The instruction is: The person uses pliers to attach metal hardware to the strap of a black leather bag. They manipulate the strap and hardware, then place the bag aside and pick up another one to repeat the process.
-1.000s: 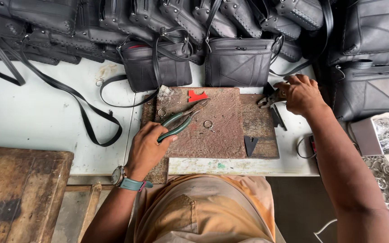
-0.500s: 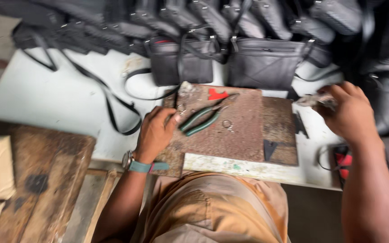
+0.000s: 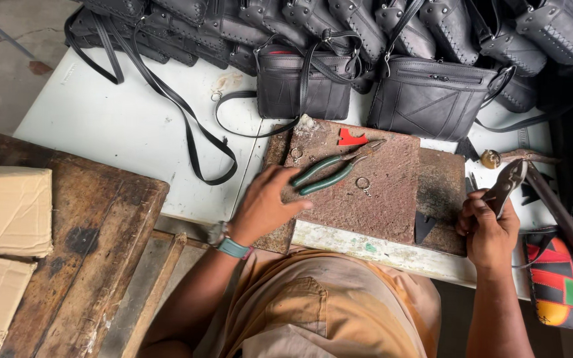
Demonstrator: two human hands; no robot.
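A row of black bags (image 3: 426,99) lines the far edge, too overlapped and cropped to count; two stand in front. One rusty slab (image 3: 366,192) carries one green pliers (image 3: 331,171) and two small rings (image 3: 362,183). The left hand (image 3: 264,205) lies on the slab, fingers loosely spread, touching the pliers' handles. The right hand (image 3: 489,229) grips one metal cutter (image 3: 507,184), handles hidden in the fist.

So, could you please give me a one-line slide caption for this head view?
Left hand rests by green-handled pliers on a rusty slab; right hand grips metal cutters.
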